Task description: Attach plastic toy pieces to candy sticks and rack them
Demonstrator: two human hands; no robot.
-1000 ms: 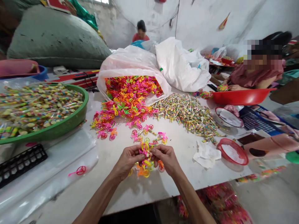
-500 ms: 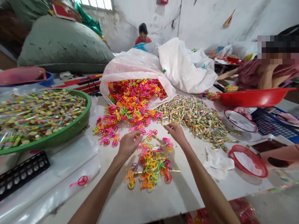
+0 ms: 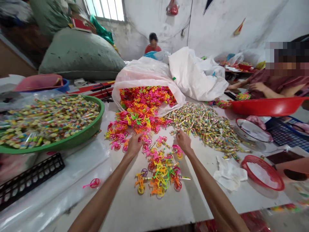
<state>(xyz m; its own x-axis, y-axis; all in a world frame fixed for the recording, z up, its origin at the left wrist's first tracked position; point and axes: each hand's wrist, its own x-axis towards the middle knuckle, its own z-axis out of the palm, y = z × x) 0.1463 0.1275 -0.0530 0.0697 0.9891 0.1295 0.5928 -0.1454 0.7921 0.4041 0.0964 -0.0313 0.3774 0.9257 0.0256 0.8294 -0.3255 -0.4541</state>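
Observation:
At the front edge of a heap of small plastic toy bicycles (image 3: pixel 138 120) in pink, orange, yellow and green, my left hand (image 3: pixel 134 144) is closed on a pink toy bicycle (image 3: pixel 145 138), partly blurred. My right hand (image 3: pixel 183 141) pinches at the near left edge of a pile of clear-wrapped candy tubes (image 3: pixel 205 125); one small tube shows at its fingertips, mostly hidden. Between my forearms lies a loose cluster of toy bicycles (image 3: pixel 160 170), with candy tubes sticking out of several. A single pink toy bicycle (image 3: pixel 93 183) rests on plastic sheeting at the left.
A white sack (image 3: pixel 147 72) spills the bicycles onto the white table (image 3: pixel 176 209). A green tub (image 3: pixel 95 124) of candy tubes stands left, beside a black plastic rack (image 3: pixel 36 170). At right are a red basket (image 3: pixel 263 172), crumpled tissue (image 3: pixel 230 174) and a red basin (image 3: pixel 267 106) near a co-worker.
My left hand has moved from the near cluster up to the bicycle heap. My right hand's fingers have drawn in at the candy pile's edge. The view has shifted slightly left and up.

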